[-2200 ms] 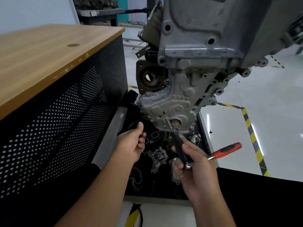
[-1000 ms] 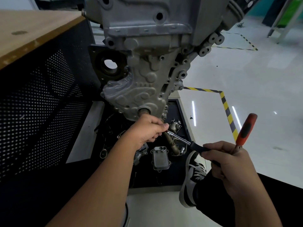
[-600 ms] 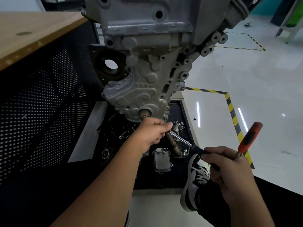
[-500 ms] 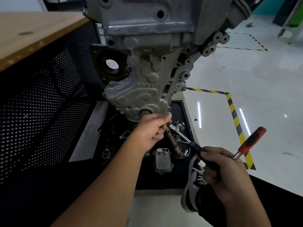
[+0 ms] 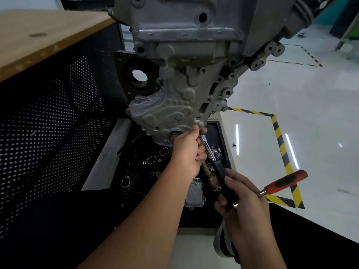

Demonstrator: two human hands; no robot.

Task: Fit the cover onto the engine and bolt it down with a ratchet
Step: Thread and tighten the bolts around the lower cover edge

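Ratchet (image 5: 208, 150) has risen to the cover (image 5: 167, 113); left hand (image 5: 187, 152) steadies its head.

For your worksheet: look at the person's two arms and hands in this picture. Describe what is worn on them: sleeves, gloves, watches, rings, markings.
Both forearms are bare as far as the frame shows: no sleeves come into view. The left hand and the right hand wear no gloves. No watch, bracelet or ring can be seen on either, and no markings show on them.
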